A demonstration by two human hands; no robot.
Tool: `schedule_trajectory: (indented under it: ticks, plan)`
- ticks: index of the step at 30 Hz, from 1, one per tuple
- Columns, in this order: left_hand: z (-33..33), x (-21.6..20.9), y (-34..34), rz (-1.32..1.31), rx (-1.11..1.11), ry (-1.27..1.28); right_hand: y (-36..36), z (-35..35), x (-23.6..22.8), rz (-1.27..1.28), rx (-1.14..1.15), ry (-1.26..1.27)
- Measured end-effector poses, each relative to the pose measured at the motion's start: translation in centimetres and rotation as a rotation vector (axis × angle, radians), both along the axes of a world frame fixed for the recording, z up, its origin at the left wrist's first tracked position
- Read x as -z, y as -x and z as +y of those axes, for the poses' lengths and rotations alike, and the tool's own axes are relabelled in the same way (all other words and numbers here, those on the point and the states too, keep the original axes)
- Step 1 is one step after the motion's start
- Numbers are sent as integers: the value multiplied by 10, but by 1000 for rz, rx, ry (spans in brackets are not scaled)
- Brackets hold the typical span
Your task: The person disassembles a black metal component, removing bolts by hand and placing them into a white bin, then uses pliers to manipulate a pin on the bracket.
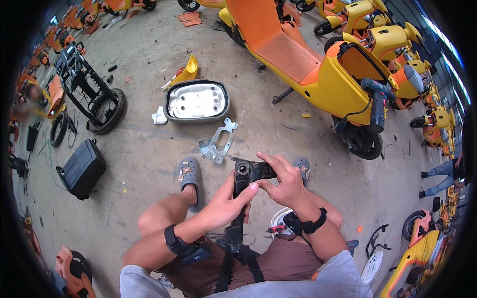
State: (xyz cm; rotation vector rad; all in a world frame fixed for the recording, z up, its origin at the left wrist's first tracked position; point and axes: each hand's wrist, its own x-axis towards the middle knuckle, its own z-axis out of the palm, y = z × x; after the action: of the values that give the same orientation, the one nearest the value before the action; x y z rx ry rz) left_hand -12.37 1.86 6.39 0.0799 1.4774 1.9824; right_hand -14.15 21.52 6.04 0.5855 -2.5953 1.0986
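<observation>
Above my lap, both hands hold a black L-shaped part [247,172] with a round fitting near its corner. My left hand [226,199] is wrapped round its lower arm. On the other arm, my right hand [284,183] grips the end between thumb and fingers. A silver metal bracket [222,144] with cut-outs lies on the floor just beyond. Farther off, an upturned scooter seat [196,102] shows its white underside. Near my right wrist is a red and black hand tool [277,229], partly hidden.
At the right stands a yellow and orange scooter [318,74] with a cordless drill [380,104] resting at its rear. A black box [82,169] and a stripped frame with wheel [107,111] are at the left. A person [442,173] stands far right.
</observation>
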Motion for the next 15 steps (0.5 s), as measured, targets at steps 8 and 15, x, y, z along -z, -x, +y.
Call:
schedule_trajectory:
  ticks: [8, 15]
  plan:
    - [-16, -3, 1, -159, -55, -269, 4, 8, 6, -385, 276, 769]
    - [-9, 6, -1, 821, -189, 562, 18, 23, 20, -1114, 225, 1570]
